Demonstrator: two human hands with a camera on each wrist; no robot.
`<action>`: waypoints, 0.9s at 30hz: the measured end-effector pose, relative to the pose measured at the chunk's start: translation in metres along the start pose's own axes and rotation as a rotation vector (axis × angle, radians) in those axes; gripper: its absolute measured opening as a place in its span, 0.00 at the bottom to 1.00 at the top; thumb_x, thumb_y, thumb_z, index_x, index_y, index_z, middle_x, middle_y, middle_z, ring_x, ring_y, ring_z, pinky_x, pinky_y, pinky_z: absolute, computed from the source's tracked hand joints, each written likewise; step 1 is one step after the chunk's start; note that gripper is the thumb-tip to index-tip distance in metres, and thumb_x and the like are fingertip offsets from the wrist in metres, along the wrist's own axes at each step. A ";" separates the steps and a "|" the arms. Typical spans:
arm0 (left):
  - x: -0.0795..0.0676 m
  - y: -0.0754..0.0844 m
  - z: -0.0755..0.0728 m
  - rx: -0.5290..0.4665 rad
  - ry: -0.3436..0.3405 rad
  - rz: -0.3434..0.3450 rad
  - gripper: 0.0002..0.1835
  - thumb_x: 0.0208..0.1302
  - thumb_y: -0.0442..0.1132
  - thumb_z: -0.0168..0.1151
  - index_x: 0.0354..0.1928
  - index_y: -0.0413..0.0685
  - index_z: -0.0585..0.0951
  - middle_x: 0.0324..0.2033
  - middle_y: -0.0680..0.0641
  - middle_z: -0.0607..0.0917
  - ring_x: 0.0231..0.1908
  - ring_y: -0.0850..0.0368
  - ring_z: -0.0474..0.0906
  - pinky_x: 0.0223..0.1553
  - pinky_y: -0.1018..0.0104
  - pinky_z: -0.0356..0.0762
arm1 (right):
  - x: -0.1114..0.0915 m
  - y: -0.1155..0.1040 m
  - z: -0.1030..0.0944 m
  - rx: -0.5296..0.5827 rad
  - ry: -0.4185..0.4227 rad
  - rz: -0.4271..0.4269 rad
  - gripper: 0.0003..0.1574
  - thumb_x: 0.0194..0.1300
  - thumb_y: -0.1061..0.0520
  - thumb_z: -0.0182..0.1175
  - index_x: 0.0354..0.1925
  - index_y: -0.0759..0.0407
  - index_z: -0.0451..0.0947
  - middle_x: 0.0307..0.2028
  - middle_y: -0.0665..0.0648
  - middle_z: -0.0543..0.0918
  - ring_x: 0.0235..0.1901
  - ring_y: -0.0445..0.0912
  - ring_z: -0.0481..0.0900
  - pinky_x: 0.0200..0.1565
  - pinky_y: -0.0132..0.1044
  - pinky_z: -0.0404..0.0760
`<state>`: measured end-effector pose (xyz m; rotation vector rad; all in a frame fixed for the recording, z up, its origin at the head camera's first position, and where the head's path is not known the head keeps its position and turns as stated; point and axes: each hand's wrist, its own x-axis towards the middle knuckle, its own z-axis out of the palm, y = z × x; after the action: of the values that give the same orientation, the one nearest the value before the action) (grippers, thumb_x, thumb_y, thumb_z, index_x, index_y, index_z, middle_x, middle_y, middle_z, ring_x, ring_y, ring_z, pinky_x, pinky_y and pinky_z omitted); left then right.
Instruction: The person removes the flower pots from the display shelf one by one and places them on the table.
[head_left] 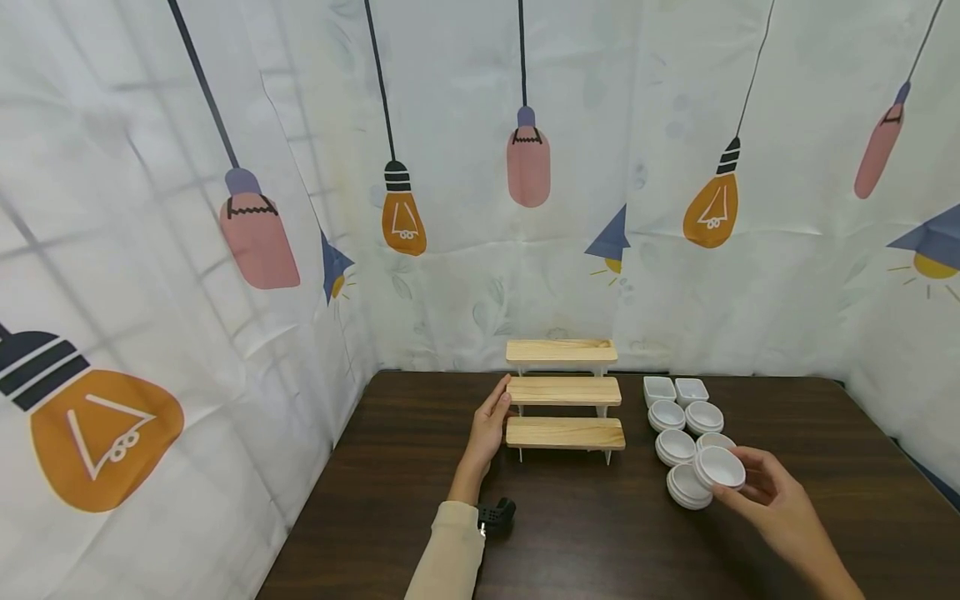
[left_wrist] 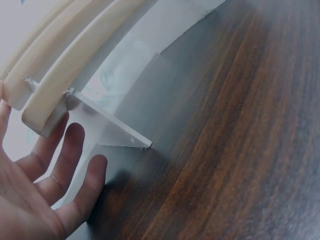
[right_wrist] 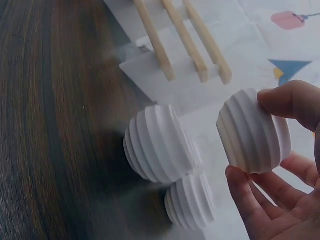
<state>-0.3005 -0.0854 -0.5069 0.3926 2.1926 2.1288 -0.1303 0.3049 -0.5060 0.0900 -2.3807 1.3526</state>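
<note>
A three-tier wooden display stand (head_left: 565,432) with pale planks on thin white supports stands near the back of the table. My left hand (head_left: 487,423) is at the stand's left end, its fingers reaching along the ends of the lower planks. In the left wrist view the fingers (left_wrist: 75,137) are loosely bent beside the lowest plank. My right hand (head_left: 780,493) pinches a small round white pot (head_left: 720,467) between thumb and fingers, raised over its neighbours. Ribbed sides show on this pot in the right wrist view. Just below it sits another round white pot (head_left: 688,487).
More round white pots (head_left: 675,447) form two columns to the right of the stand, with two square white pots (head_left: 660,390) at the back. The dark wooden table (head_left: 600,533) meets a printed white curtain (head_left: 457,300) behind and at both sides.
</note>
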 end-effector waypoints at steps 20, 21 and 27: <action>-0.001 0.000 0.000 -0.010 -0.002 -0.001 0.26 0.83 0.47 0.46 0.79 0.60 0.63 0.77 0.43 0.65 0.61 0.30 0.75 0.61 0.44 0.77 | -0.001 0.029 -0.015 -0.052 -0.040 0.076 0.34 0.62 0.61 0.74 0.62 0.67 0.71 0.45 0.26 0.76 0.43 0.21 0.76 0.40 0.16 0.78; -0.001 0.000 0.000 -0.011 -0.001 -0.001 0.26 0.83 0.47 0.46 0.79 0.60 0.63 0.77 0.43 0.65 0.60 0.30 0.75 0.61 0.44 0.77 | -0.001 0.030 -0.016 -0.053 -0.041 0.076 0.34 0.62 0.61 0.74 0.62 0.67 0.71 0.45 0.26 0.77 0.43 0.22 0.76 0.40 0.16 0.78; -0.002 0.000 0.000 -0.014 -0.002 0.003 0.26 0.83 0.47 0.45 0.79 0.60 0.63 0.78 0.43 0.64 0.62 0.31 0.74 0.64 0.41 0.74 | 0.000 0.035 -0.017 -0.057 -0.050 0.082 0.33 0.62 0.61 0.73 0.60 0.69 0.71 0.44 0.26 0.77 0.41 0.23 0.77 0.39 0.17 0.78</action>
<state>-0.2988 -0.0861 -0.5070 0.3977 2.1760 2.1435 -0.1338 0.3374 -0.5273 0.0107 -2.4880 1.3321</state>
